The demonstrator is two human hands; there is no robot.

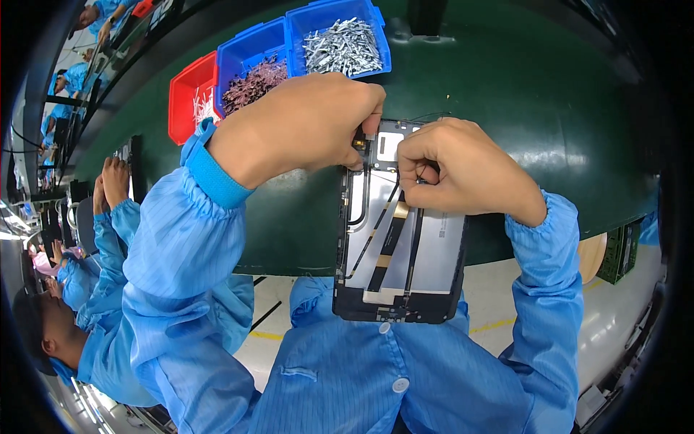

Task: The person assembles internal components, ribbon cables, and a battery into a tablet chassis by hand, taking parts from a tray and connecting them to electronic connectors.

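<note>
An opened tablet (441, 249) lies with its inside up, a pale panel within a black frame. Its lower end juts past the near table edge. A black and gold flat cable (391, 239) and thin dark cables run along it. My left hand (307, 119) is bent over the upper left corner, thumb and finger in a pinch at a small part too hidden to name. At the upper right, my right hand (459, 170) is closed, its fingertips pinched together just above the panel near the cables. Whatever sits between those fingertips is too small to make out.
Beyond my left hand stand a red bin (186, 101) with white pieces, a blue bin (246, 47) with brownish parts and another blue bin (336, 11) with silvery parts. They rest on the green table (535, 108). A co-worker (87, 311) in blue works at left.
</note>
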